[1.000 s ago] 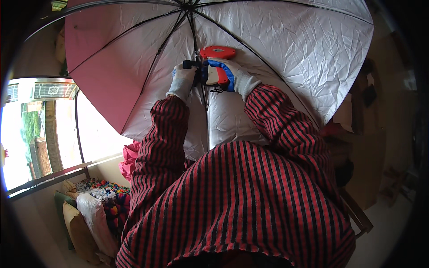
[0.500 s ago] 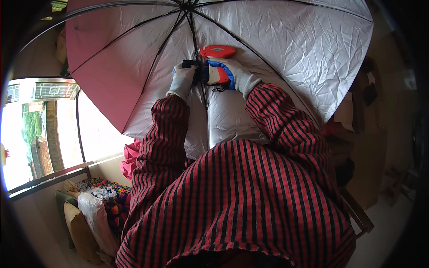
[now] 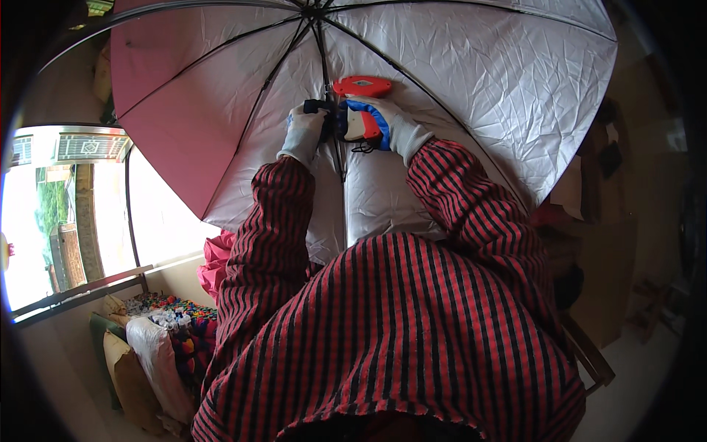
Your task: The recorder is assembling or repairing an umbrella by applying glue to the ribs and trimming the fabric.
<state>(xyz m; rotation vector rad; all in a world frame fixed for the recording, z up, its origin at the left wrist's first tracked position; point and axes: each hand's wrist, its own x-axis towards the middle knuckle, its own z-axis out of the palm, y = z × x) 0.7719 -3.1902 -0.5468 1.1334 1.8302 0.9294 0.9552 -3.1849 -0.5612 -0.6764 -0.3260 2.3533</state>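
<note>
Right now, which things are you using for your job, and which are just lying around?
In use, it seems:
- open umbrella
- red-and-white device, in the right hand

Lying around, apparently:
- colourful heap
- whitish bundle
- tan bundle

The umbrella (image 3: 471, 81) is shiny, creased cloth; the red device (image 3: 363, 88), perhaps plastic.

Indoor room, home or workshop unclear: bright window (image 3: 166, 214), sacks (image 3: 124, 372), multicoloured heap (image 3: 188, 308) below
</note>
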